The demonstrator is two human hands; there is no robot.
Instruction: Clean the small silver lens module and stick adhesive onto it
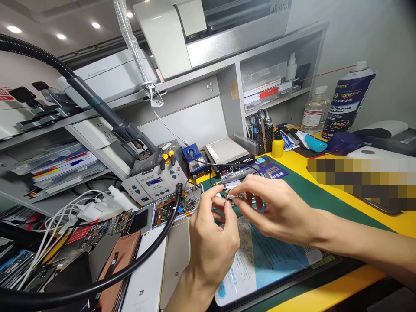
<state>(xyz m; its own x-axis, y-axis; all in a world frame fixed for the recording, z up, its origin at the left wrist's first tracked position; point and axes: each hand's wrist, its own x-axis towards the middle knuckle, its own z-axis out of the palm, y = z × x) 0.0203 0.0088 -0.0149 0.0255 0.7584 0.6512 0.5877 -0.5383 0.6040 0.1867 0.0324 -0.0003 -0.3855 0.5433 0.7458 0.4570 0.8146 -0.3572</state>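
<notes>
The bare left hand and right hand have slim fingers; behind these, 2 narrow wrists join bare forearms.

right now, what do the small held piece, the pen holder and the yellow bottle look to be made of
Small held piece: pale and dark bits show, but too small to tell material or finish.
Pen holder: probably metal mesh with a black coating, judging by its fine grid.
Yellow bottle: likely plastic, opaque and smooth, with evenly coloured walls.
</notes>
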